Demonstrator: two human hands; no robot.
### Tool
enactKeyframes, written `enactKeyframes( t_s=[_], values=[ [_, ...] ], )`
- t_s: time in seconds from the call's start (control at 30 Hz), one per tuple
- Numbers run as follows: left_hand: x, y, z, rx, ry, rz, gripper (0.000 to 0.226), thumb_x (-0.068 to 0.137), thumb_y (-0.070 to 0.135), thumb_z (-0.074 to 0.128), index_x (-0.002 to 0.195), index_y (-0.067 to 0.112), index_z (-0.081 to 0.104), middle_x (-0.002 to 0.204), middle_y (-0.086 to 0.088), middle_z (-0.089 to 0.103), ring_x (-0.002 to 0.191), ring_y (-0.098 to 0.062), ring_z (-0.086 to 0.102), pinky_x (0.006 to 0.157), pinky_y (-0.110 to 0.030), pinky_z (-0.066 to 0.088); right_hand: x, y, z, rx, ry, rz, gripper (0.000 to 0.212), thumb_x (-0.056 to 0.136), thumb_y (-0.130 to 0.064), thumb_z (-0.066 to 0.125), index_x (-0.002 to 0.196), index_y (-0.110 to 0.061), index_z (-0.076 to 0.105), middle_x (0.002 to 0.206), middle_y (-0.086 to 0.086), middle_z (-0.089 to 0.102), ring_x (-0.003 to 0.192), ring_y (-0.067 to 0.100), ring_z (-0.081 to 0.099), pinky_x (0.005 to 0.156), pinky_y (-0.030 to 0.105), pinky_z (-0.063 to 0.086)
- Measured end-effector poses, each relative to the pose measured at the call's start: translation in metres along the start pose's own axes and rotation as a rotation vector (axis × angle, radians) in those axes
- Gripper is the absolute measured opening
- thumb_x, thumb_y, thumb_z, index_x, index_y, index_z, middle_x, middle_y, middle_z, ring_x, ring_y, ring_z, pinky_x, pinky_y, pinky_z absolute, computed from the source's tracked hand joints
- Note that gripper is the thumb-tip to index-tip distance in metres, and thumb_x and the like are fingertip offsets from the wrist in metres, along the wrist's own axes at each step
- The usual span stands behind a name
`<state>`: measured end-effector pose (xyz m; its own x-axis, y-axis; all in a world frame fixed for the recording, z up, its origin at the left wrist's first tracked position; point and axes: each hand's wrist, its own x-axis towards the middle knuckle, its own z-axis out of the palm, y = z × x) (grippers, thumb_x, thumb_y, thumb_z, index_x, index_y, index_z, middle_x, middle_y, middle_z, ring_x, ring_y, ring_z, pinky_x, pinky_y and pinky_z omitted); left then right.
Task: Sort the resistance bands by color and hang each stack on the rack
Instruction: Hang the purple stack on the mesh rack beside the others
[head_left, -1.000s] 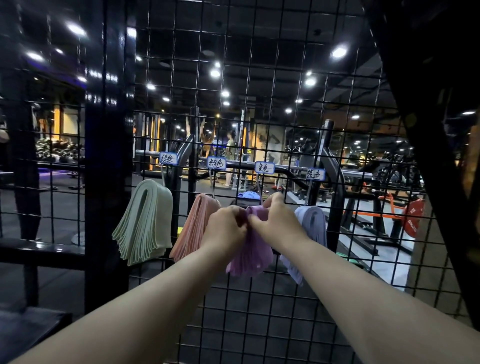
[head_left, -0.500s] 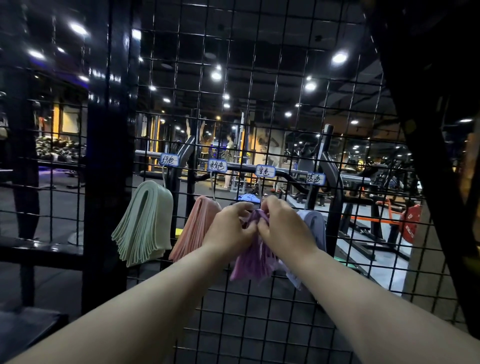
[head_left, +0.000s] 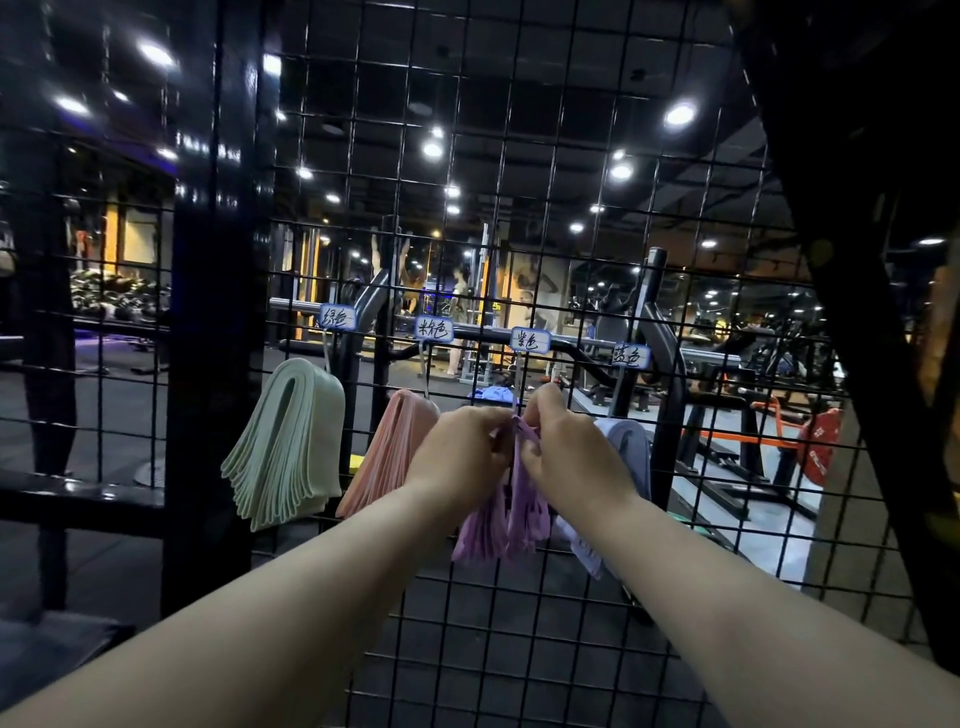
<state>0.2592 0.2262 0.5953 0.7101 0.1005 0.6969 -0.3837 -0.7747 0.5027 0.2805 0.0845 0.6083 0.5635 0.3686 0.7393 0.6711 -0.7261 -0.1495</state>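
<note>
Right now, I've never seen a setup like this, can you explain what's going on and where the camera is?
There is no machine here: a person wears one wide-angle camera on the head, so you see their two bare forearms reaching forward. In front is a black wire grid rack in a dim gym. Four handwritten labels sit along it, and folded resistance bands hang below three: green bands, pink bands, and blue bands partly behind the right arm. The left hand and right hand both pinch the top of the purple bands, just under the third label. Whether that stack is on its hook yet is hidden by the hands.
</note>
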Motion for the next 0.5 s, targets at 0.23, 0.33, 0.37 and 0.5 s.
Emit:
enactKeyframes(
  t_s=[0.23,0.33,0.37,0.5],
  values=[
    [0.008,-0.001,-0.006,0.109,-0.028,0.021,0.019,0.093,0.019,0.058,0.093,0.023,0.076,0.085,0.003,0.074,0.079,-0.017,0.068,0.073,-0.040,0.057,0.009,-0.003,-0.002,-0.085,0.042,-0.015,0.006,0.093,-0.015,0.061,0.098,-0.013,0.059,0.086,0.008,0.066,0.080,0.031,0.065,0.067,0.044,0.056],
    [0.009,-0.001,-0.006,0.133,-0.012,0.031,0.021,0.095,0.022,0.055,0.094,0.023,0.076,0.086,0.001,0.074,0.079,-0.020,0.067,0.072,-0.040,0.057,0.013,-0.003,-0.004,-0.090,0.055,-0.030,0.007,0.095,-0.016,0.058,0.096,-0.012,0.063,0.087,0.007,0.065,0.081,0.029,0.063,0.067,0.040,0.054],
    [0.009,-0.001,-0.006,0.140,0.001,0.036,0.021,0.095,0.023,0.055,0.095,0.024,0.076,0.085,0.001,0.074,0.078,-0.020,0.067,0.071,-0.040,0.056,0.014,-0.004,-0.005,-0.087,0.059,-0.036,0.008,0.095,-0.017,0.058,0.097,-0.012,0.064,0.089,0.006,0.065,0.081,0.028,0.062,0.067,0.039,0.054],
    [0.010,-0.002,-0.005,0.165,0.003,0.036,0.021,0.098,0.024,0.054,0.096,0.023,0.075,0.086,0.002,0.073,0.075,-0.016,0.065,0.068,-0.034,0.055,0.015,-0.004,-0.005,-0.099,0.060,-0.049,0.010,0.097,-0.019,0.058,0.100,-0.013,0.065,0.092,0.004,0.067,0.084,0.025,0.063,0.068,0.037,0.053]
  ],
)
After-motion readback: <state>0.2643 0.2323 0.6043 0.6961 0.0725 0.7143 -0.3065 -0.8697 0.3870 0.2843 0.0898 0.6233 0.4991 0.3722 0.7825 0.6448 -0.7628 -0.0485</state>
